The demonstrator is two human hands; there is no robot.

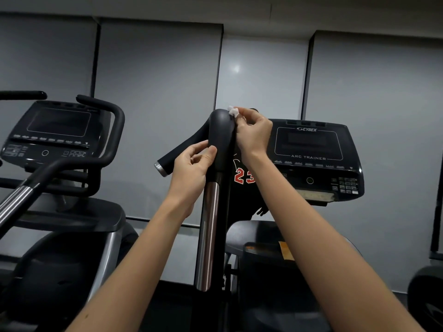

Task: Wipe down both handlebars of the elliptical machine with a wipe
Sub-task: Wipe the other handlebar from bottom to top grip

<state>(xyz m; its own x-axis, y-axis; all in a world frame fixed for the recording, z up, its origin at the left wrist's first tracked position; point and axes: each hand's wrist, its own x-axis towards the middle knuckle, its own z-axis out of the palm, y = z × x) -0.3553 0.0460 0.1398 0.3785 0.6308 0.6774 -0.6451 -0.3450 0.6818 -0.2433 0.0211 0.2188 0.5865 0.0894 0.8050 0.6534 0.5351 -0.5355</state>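
Wipe tiny wad, pinched by right grip atop handlebar; left grip curls on it (steadying). Risk: wad slips off rounded top, misses patches.

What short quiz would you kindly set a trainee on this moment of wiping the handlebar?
1. True or false: the left hand holds the wipe.
2. Where on the handlebar is the wipe? A) at the rounded top B) on the chrome tube C) at the side stub's end
3. Fill in: the console reads "ARC ____".
Key: 1 false, the right hand pinches it; 2 A; 3 TRAINER.
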